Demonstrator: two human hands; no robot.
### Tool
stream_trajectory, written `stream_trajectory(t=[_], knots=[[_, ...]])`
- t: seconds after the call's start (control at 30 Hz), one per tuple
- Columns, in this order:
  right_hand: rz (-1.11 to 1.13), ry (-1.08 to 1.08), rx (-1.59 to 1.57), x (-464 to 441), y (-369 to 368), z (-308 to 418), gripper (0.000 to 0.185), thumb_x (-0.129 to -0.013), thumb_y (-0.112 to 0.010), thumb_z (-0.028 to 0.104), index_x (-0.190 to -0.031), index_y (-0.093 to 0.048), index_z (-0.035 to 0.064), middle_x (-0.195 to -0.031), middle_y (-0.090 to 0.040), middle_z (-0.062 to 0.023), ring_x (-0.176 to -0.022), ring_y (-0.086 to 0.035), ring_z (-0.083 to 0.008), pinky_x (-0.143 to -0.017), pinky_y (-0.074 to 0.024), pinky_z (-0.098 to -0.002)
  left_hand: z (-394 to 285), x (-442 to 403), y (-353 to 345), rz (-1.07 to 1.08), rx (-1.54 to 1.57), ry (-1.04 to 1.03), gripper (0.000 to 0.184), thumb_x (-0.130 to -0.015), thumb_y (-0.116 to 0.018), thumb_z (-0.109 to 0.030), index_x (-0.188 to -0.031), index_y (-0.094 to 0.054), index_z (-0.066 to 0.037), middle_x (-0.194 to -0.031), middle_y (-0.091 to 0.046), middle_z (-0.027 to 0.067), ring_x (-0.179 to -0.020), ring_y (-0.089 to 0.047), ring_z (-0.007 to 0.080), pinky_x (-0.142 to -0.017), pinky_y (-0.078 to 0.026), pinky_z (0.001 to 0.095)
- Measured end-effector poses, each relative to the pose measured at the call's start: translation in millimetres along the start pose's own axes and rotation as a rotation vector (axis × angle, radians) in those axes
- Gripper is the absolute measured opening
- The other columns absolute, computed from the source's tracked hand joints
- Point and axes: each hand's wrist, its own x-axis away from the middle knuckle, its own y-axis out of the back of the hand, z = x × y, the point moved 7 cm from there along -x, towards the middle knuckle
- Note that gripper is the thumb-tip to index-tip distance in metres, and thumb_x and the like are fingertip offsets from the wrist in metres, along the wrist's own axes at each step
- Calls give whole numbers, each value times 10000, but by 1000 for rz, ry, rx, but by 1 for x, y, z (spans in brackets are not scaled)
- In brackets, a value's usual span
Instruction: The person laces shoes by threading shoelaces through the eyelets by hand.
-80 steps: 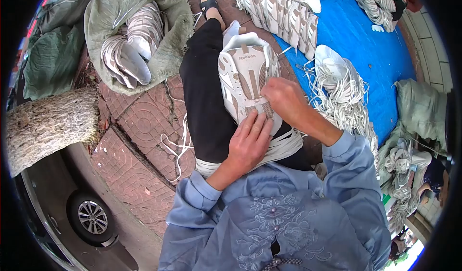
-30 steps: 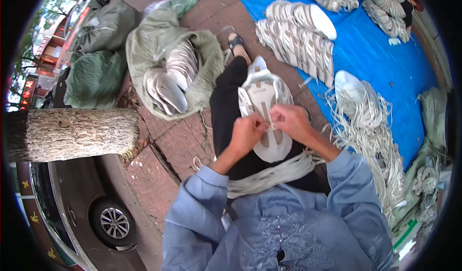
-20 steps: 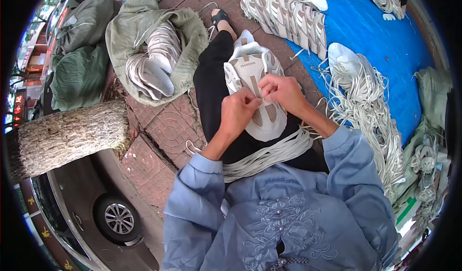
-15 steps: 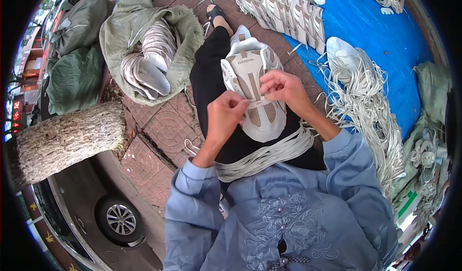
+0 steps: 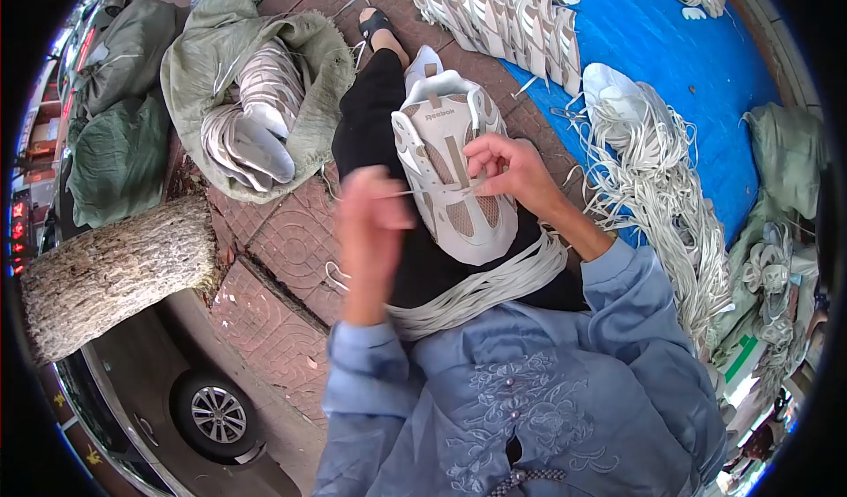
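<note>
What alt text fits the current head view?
A white lace stretches between the blurred left hand and right hand over a Reebok shoe upper on black trousers. Stacked uppers and heaped laces lie on and beside a blue tarp at right; an open sack holds more uppers at left.

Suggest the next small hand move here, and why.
I'd probably ease the lace until both sides match. It runs across the base of the tongue on the shoe upper, between the left hand and the right hand, and no lace shows higher up. Left-hand blur hides its exact grip.
</note>
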Motion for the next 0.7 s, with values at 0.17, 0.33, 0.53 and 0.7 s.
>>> stream_trajectory(t=[0.17, 0.33, 0.53, 0.7], knots=[[50, 71, 56, 7, 5, 9, 483, -541, -663, -31, -1006, -554, 36, -817, -585, -7, -664, -467, -49, -605, -389, -185, -332, 86, 261, -46, 88, -479, 343, -850, -425, 25, -1182, -370, 90, -1074, -511, 161, -922, -525, 181, -777, -478, 249], [-167, -15, 314, 62, 70, -20, 552, -521, -685, 5, -1054, -548, 44, -695, -569, -20, -599, -505, -87, -555, -403, -219, -385, 140, 301, -273, -72, -500, 350, -868, -385, 32, -1216, -358, 56, -1191, -450, 164, -1041, -482, 215, -897, -450, 286], [21, -307, 96, 78, 36, -45, 437, -564, -677, 104, -985, -592, 21, -518, -510, -13, -486, -482, -92, -481, -375, -234, -289, 98, 241, -509, 96, -542, 346, -833, -469, 35, -1176, -427, 17, -1086, -511, 142, -931, -521, 207, -835, -487, 282], [-23, -158, 490, 66, 24, -11, 302, -536, -729, 236, -739, -615, 43, -567, -516, -27, -546, -511, -156, -497, -384, -290, -276, 74, 223, -227, 200, -377, 267, -849, -461, 6, -1115, -465, 38, -1054, -531, 152, -970, -525, 208, -826, -492, 276]])
